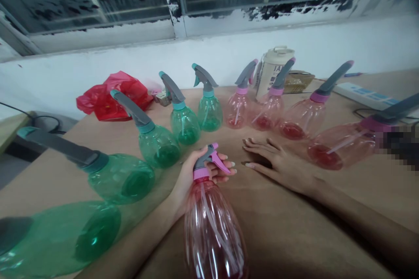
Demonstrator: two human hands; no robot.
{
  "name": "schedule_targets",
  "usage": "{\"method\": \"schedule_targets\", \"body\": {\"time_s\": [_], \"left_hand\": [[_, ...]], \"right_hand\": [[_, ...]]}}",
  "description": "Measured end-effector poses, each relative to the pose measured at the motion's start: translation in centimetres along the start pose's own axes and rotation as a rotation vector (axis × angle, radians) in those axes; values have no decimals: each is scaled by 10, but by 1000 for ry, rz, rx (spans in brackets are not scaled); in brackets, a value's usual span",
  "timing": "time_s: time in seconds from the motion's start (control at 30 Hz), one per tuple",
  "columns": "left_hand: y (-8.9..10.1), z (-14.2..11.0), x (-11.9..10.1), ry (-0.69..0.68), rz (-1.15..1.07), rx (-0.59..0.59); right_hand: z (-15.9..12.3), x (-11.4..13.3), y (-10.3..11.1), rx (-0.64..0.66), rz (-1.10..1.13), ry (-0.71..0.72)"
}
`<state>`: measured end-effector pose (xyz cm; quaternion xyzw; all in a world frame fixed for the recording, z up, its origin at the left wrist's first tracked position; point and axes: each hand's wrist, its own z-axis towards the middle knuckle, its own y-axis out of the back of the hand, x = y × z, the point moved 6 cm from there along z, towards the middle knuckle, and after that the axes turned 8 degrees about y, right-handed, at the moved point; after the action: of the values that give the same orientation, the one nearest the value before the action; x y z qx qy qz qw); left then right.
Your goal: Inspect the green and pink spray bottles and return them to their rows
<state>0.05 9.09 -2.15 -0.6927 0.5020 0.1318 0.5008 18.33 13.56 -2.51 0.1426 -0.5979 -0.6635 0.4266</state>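
Observation:
My left hand is closed around the grey-and-pink head of a clear pink spray bottle, its fingers behind the pink trigger. The bottle's body reaches toward me past the lower edge of the view. Flat on the table, my right hand lies with its fingers stretched out and nothing in them. Several green spray bottles, one of them here, curve along the left side. Several more pink ones, such as this bottle, curve along the right.
A crumpled red plastic bag lies at the back left of the wooden table. Behind the pink bottles stand a cream tumbler and a brown package. A white power strip lies at right. A white wall with windows borders the back.

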Motion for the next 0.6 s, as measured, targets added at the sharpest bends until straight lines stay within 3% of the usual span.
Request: {"method": "schedule_targets", "body": {"time_s": [0.4, 0.6], "left_hand": [[-12, -14, -2, -63, 90, -14], [-11, -5, 6, 48, 91, 67]], "right_hand": [[0, 0, 0, -6, 2, 12], [0, -1, -1, 20, -11, 14]]}}
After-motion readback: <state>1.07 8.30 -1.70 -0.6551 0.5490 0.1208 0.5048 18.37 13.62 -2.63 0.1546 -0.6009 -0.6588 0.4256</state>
